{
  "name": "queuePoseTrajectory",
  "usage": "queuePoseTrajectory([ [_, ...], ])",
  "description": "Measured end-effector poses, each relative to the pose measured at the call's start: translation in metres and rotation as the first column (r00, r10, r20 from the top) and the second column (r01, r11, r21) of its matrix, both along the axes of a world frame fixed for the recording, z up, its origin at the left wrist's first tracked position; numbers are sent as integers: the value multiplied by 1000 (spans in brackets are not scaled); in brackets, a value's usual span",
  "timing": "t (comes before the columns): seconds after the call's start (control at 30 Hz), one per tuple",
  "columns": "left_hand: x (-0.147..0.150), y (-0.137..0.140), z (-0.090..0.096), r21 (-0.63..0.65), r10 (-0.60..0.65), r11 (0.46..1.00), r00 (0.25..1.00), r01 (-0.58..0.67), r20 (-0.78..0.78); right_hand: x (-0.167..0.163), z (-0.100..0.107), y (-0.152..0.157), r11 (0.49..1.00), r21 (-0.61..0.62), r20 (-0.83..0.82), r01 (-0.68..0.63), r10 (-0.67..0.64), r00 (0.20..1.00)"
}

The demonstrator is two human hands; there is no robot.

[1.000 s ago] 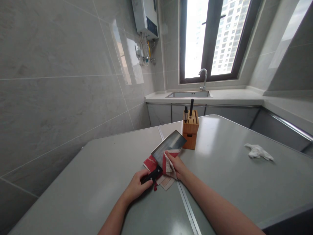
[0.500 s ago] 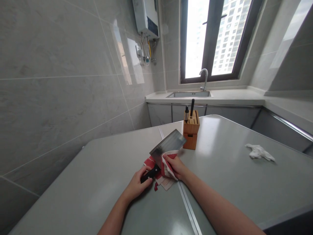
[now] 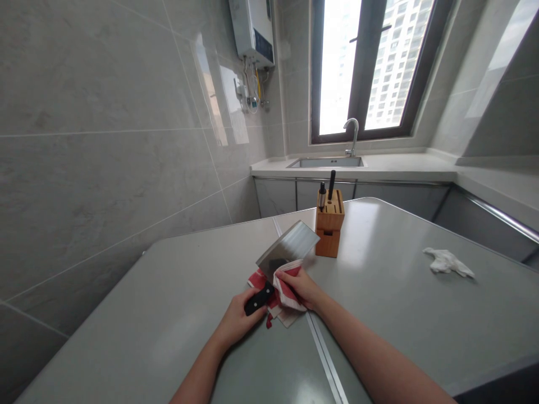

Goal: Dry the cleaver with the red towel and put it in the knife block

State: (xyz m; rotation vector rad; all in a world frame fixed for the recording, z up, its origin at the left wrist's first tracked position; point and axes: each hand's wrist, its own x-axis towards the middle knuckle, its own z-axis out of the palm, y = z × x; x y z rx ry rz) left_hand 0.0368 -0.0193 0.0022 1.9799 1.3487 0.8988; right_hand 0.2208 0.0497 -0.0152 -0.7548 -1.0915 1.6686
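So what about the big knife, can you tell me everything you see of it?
The big knife has a broad, shiny, metal-looking blade and a black handle with two pale dots. The left hand grips the handle; the right hand holds a red-and-white cloth against the blade near the handle. The blade slants away to the right, its far corner overlapping the wooden block in view; I can't tell if they touch.

Daylight enters through the tall dark-framed glass window (image 3: 360, 70), its left pane (image 3: 336, 67) blown out to white. The glossy grey marble-patterned tile wall (image 3: 105, 168) mirrors bright streaks, and the smooth pale-grey tabletop (image 3: 181, 292) carries soft glare. Wide-angle distortion stretches the edges. The broad steel cleaver blade (image 3: 292, 241) shows a dark patch, probably reflection.
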Motion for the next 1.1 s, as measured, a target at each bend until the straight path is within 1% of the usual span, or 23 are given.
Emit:
queuePoseTrajectory([
  [0.3,0,0,-3,72,62,995,998,-62,1,-1,8,-5,999,29,84,15,-18,996],
  [0.5,0,-1,-3,112,95,989,995,-97,20,-2,5,-5,998,61,38,15,-18,999],
  [0.63,0,-1,-2,123,129,984,991,-132,32,-4,4,-3,998,35,49,61,-63,997],
  [0.73,0,0,-2,131,145,980,989,-149,43,-5,5,-3,997,4,23,74,-74,997],
  [0.83,1,0,-1,139,140,980,990,-142,26,-5,5,-5,999,4,7,44,-44,999],
  [0.97,2,-1,-1,121,98,988,995,-98,0,-4,6,-7,999,-8,45,-31,32,998],
  [1.1,3,-2,-2,116,82,990,995,-76,-49,-5,6,-9,999,27,25,-22,21,999],
])
